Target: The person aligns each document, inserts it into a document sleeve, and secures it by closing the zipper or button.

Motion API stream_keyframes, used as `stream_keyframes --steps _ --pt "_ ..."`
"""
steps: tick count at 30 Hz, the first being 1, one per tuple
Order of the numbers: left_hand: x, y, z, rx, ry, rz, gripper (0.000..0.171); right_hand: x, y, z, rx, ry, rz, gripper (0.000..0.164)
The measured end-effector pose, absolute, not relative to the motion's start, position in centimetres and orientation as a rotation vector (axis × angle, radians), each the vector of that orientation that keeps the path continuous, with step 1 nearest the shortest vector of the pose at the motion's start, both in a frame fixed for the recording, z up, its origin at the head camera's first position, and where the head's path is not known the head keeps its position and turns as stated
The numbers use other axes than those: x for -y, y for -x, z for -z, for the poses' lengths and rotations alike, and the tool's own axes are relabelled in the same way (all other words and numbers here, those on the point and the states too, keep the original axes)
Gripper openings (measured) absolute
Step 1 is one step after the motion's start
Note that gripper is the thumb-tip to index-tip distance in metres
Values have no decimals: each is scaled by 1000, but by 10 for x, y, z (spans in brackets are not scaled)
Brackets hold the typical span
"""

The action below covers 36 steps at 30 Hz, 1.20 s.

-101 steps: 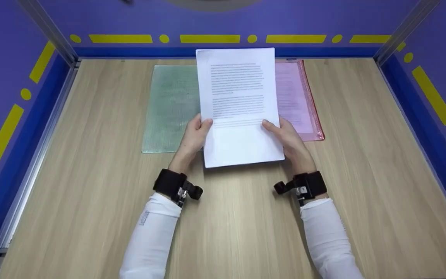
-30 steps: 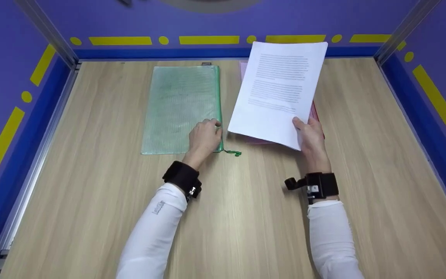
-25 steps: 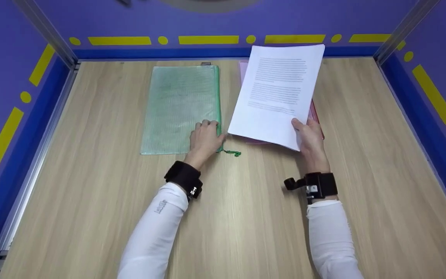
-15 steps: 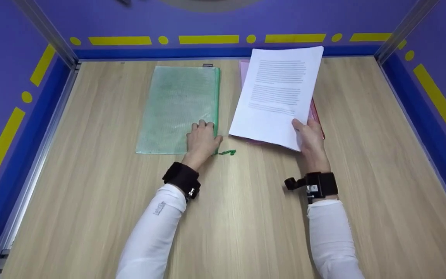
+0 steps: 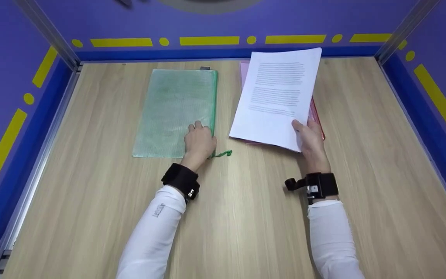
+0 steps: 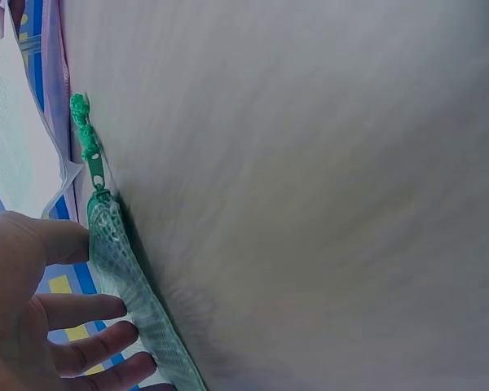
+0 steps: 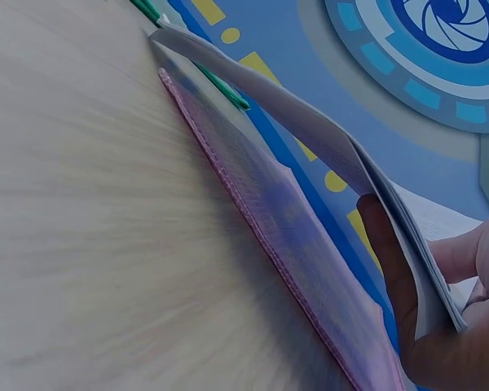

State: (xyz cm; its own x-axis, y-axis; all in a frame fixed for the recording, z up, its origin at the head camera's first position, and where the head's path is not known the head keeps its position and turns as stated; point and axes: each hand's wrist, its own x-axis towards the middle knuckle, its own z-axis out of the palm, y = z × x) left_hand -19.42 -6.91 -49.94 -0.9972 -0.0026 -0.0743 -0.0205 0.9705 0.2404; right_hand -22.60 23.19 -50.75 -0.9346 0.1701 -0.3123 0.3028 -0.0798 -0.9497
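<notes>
My right hand (image 5: 311, 140) grips a stack of printed paper sheets (image 5: 273, 97) by its lower right edge, thumb on top and fingers underneath. The right wrist view shows the stack (image 7: 342, 134) bending, held above a pink zip folder (image 7: 269, 216). On the left lies a translucent green zip folder (image 5: 172, 112) with a green zipper cord (image 5: 223, 154) at its near right corner. My left hand (image 5: 200, 143) rests on that folder's near right part. Seen from the left wrist, its fingers (image 6: 85, 309) are spread and fairly straight against the folder, with the thumb by the zipper edge.
The sheets cover most of the pink folder, whose red zipper edge (image 5: 316, 116) shows at the right. Both folders lie on a wooden table (image 5: 238, 224). Blue-purple walls with yellow marks (image 5: 209, 40) enclose the back and sides.
My left hand left the paper stack earlier and went to the green folder, which has since slid slightly left and nearer. My right hand carried the stack rightward over the pink folder and lowered it slightly.
</notes>
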Motion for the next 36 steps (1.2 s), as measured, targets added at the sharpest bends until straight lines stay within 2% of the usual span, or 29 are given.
stream_keyframes --steps 11,18,36 --pt "73 197 502 -3153 54 -400 24 -231 226 508 -2089 -534 2095 48" --pt "73 198 505 -3267 60 -437 35 -230 224 511 -2074 -495 2118 46" --pt "88 190 502 -3152 149 -824 24 -224 223 506 -2019 -389 2099 47"
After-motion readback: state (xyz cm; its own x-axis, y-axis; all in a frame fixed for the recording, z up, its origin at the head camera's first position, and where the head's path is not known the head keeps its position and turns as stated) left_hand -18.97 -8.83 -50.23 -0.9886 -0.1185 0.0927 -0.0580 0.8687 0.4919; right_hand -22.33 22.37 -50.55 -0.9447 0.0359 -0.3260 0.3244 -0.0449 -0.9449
